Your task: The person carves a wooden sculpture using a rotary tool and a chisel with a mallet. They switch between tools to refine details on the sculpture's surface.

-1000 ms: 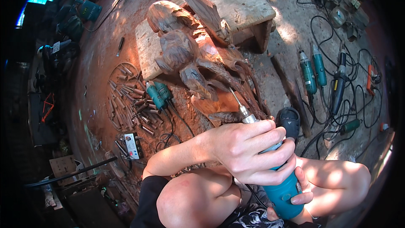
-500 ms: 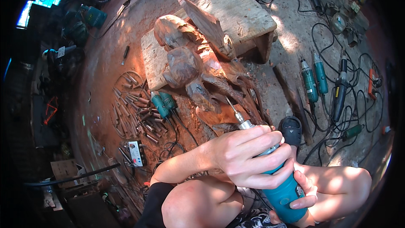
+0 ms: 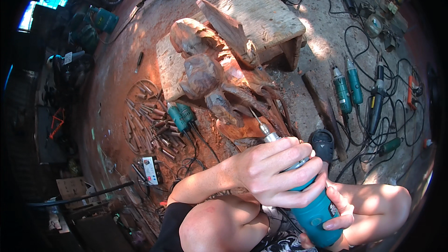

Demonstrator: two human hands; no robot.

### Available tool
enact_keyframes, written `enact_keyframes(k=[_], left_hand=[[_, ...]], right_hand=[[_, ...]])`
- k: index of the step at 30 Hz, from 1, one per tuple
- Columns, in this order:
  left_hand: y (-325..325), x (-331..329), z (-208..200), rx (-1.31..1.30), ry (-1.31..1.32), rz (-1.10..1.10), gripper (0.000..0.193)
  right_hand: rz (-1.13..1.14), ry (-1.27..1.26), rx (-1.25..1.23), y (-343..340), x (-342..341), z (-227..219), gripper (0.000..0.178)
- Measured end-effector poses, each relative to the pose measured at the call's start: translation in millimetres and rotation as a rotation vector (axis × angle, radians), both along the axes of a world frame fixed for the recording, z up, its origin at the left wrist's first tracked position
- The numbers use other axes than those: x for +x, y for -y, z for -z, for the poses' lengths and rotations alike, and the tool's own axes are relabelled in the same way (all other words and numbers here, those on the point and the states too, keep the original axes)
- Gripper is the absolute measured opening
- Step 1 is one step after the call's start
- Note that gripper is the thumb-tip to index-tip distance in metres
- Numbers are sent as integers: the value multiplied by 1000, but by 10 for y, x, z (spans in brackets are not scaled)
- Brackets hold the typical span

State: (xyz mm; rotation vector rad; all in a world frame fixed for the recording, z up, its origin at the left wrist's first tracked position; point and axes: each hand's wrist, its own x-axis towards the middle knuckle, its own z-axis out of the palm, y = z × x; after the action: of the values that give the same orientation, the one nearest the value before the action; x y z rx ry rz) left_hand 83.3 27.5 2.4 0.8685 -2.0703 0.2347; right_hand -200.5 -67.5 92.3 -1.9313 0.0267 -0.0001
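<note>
A teal die grinder [image 3: 313,214] slants up from my lap, its silver collet and thin bit pointing at a carved brown wooden figure [image 3: 204,74]. My left hand [image 3: 280,172] is closed round the grinder's front part, fingers wrapped over it. Lower down, my right hand [image 3: 341,212] grips the teal body from its right side, partly hidden behind it. The bit's tip lies at the lower right of the carving; whether it touches the wood I cannot tell. The carving rests against a low wooden bench [image 3: 275,23].
Left of the carving lie a heap of chisels [image 3: 156,123] and a pair of teal tools [image 3: 181,115], near a white control box [image 3: 150,170]. More teal grinders [image 3: 342,91], a black one [image 3: 376,98] and tangled cords spread at right. A dark wooden strip [image 3: 322,107] lies beside my shoe [image 3: 322,142].
The carving has shifted very slightly downward in view. Both hands keep their grip on the grinder, almost in the same place.
</note>
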Motion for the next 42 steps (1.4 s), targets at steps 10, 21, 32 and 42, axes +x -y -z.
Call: enact_keyframes(k=[10, 21, 32, 42], left_hand=[[26, -78, 17, -76, -105, 28, 23], [116, -112, 108, -254, -177, 101, 22], [58, -82, 153, -227, -170, 68, 24], [102, -50, 136, -288, -139, 53, 28]], right_hand=[[-6, -211, 37, 4, 151, -73, 54], [-22, -364, 36, 47, 229, -197, 60], [-50, -341, -187, 0, 359, -288, 73], [-56, -380, -159, -9, 424, -332, 72]])
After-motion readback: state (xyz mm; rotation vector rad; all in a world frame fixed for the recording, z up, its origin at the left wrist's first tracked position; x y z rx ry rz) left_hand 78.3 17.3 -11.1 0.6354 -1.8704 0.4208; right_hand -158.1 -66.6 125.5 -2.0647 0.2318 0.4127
